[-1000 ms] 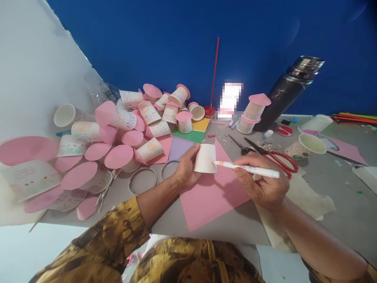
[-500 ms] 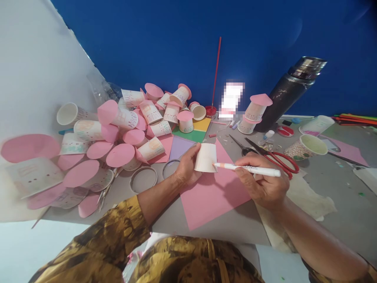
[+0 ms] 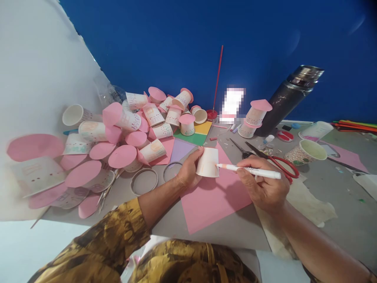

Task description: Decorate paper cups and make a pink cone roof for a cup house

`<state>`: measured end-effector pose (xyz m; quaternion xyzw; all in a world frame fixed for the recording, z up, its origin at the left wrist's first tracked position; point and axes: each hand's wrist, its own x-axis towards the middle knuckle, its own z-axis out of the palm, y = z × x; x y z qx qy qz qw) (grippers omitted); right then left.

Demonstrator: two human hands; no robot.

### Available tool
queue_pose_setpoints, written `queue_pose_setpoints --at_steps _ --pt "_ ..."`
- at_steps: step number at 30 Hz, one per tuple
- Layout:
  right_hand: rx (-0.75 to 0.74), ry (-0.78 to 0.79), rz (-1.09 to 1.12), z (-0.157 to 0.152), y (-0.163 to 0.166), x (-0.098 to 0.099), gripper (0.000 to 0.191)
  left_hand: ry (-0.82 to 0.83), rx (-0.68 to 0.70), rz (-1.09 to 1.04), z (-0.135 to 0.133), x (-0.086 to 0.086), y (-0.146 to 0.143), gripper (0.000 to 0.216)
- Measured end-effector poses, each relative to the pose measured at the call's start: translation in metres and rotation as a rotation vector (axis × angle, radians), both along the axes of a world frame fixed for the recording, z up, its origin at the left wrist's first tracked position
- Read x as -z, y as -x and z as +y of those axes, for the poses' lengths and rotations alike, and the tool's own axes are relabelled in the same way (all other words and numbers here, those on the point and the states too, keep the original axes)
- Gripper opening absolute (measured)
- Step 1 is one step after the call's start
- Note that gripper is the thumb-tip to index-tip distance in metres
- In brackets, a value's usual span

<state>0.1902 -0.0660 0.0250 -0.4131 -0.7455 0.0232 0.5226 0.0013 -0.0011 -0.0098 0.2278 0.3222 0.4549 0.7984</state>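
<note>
A white paper cup (image 3: 207,163), turned upside down, is gripped by my left hand (image 3: 188,169) with the thumb along its near side. My right hand (image 3: 263,184) holds a white marker (image 3: 250,171) with an orange end like a pen. The marker's tip is at the cup's right side, close to its lower rim, where faint orange marks show. Under both hands lies a sheet of pink paper (image 3: 206,212). Red-handled scissors (image 3: 279,163) rest just beyond my right hand.
Several decorated cups with pink paper cone tops (image 3: 122,156) are piled on the left. Tape rings (image 3: 143,182) lie beside my left forearm. Two stacked cups (image 3: 255,114) stand by a black thermos flask (image 3: 290,98). A patterned cup (image 3: 308,152) is at right.
The view has tilted slightly, so everything sits a little lower. Both hands keep their hold on the cup and marker, with the marker tip still at the cup's right side.
</note>
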Motion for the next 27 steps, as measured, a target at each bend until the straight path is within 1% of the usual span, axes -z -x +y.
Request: queue_pose_setpoints --at_steps 5,12,16,19,22,27 --pt "-0.004 0.001 -0.001 0.0013 0.0000 0.0005 0.004 -0.058 0.018 0.016 -0.0011 0.0017 -0.0005 0.041" --pt "-0.028 0.027 -0.007 0.0015 0.0027 -0.0019 0.005 -0.205 0.001 0.086 -0.0025 0.0070 -0.0009 0.045" --pt "-0.072 0.020 0.004 0.0014 0.0029 -0.0035 0.005 -0.227 -0.015 0.119 -0.0030 0.0051 -0.0011 0.041" --pt "-0.046 -0.004 -0.002 0.0019 0.0020 -0.0042 0.004 -0.231 -0.011 0.116 -0.0032 0.0042 -0.0013 0.041" --pt "-0.034 0.007 -0.010 0.0025 0.0020 -0.0040 0.005 -0.239 -0.022 0.116 -0.0033 0.0051 -0.0017 0.040" --pt "-0.094 0.014 -0.008 0.0029 0.0033 -0.0027 0.004 -0.244 -0.016 0.130 -0.0028 0.0067 -0.0022 0.040"
